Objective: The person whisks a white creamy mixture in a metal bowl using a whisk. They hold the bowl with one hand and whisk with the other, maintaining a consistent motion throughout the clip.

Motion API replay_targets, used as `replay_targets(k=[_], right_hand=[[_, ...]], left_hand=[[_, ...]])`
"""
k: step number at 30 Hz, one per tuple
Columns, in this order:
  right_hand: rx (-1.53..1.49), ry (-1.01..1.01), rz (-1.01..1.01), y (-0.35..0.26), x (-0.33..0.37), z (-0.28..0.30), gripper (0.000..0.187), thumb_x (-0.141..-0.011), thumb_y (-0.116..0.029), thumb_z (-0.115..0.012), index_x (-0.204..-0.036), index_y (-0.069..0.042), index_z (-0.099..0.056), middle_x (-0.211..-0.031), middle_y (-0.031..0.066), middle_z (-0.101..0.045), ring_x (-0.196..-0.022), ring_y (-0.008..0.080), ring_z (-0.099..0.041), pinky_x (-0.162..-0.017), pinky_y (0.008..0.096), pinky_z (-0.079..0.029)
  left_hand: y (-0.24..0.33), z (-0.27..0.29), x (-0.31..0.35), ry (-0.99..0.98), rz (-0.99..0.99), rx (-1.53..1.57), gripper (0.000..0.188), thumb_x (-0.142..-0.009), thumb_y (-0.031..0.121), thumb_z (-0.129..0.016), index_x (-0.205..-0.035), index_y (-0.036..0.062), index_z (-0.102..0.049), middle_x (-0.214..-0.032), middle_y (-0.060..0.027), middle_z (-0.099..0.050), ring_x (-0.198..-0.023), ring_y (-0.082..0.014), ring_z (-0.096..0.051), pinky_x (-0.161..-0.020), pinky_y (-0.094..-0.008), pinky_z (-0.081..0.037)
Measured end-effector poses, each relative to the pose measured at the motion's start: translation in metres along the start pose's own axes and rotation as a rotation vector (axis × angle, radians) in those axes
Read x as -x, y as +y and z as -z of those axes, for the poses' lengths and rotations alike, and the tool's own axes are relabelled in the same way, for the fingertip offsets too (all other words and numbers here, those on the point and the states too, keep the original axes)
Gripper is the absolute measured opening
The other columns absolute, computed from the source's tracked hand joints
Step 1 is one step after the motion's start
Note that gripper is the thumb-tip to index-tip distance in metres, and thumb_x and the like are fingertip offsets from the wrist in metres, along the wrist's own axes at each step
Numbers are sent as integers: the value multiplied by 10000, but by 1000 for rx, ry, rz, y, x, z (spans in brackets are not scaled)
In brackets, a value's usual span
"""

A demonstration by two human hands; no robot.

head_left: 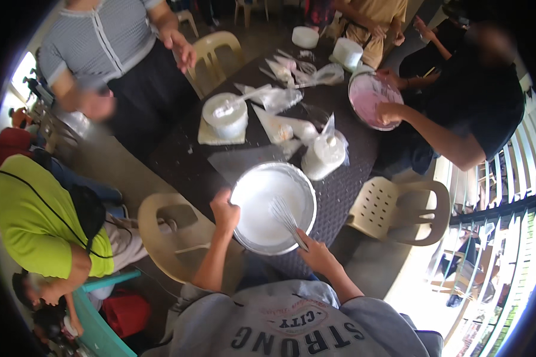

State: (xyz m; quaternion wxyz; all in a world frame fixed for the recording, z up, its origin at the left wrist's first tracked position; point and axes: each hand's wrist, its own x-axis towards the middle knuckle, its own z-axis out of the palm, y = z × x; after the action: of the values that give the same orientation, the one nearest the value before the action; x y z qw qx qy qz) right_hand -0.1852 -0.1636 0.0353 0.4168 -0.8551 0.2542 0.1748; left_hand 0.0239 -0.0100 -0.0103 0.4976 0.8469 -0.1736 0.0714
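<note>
A round metal bowl [237,235] with smooth white cream [257,199] inside is tilted toward me at the near edge of the dark table. Its left rim is gripped by my left hand [225,213], fingers closed over the edge. My right hand [317,253] is wrapped around the handle of a wire whisk [284,214], whose wires dip into the cream. Just beyond the bowl, a white tub [324,159] holds an upright clear piping bag. Farther left, a white round cake [228,122] on a pale board has a spatula [251,94] lying across its top.
Filled piping bags [280,126] lie across the dark table [345,196]. Two more white cakes [305,37] stand at the far end. At right, a person in black holds a bowl of pink cream [372,98]. Beige plastic chairs [375,205] flank the table; another person [110,41] stands at far left.
</note>
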Motion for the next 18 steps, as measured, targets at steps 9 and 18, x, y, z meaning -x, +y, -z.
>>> replay_targets(k=[9,18], right_hand=[[117,0,47,4,-7,0,599,-790,-217,-530,-1340,-169,-297,-948,280,-576,-910,461,-533,-854,481,-407],[80,-5,40,3,-10,-7,606,-785,-223,-523,-1339,-157,-288,-848,328,-569,-869,478,-539,-812,503,-418]], left_hand=[[0,-1,-5,56,-27,110,154,-533,-101,-414,-661,-35,-471,-669,-200,-490,-572,-347,-475,-517,-336,-376],[-2,2,2,30,52,126,127,-556,-104,-432,-657,-40,-476,-645,-177,-500,-594,-336,-514,-541,-337,-396]])
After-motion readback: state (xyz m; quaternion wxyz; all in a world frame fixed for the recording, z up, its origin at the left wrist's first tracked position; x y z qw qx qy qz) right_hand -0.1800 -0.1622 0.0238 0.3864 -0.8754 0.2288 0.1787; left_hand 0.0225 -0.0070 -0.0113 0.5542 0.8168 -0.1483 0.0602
